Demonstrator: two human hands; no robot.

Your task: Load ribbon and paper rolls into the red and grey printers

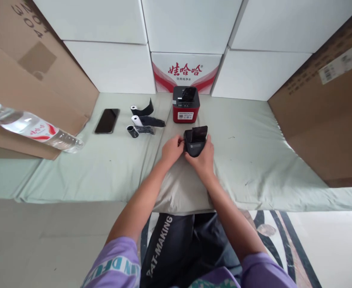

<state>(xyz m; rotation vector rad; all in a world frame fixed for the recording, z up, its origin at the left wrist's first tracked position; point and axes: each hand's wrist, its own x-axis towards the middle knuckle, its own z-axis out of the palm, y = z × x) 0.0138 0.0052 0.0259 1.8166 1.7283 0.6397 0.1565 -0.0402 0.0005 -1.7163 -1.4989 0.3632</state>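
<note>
A small black receipt printer point(194, 149) rests on the green cloth in front of me, with a dark strip of paper point(199, 133) standing out of its top. My right hand point(203, 157) grips its right side and front edge. At the printer's left edge, my left hand point(174, 149) has its fingers curled in and pinched against the side; the fingertips are partly hidden. Just behind stands a red and black printer point(186, 112), a dark strip also rising from its top.
Left of the printers lie several rolls of dark paper point(142, 121) and a phone point(107, 121). A water bottle point(38, 127) leans at the far left by a cardboard box point(44, 88). White cartons point(186, 28) form a wall behind; another cardboard box point(325, 112) stands right.
</note>
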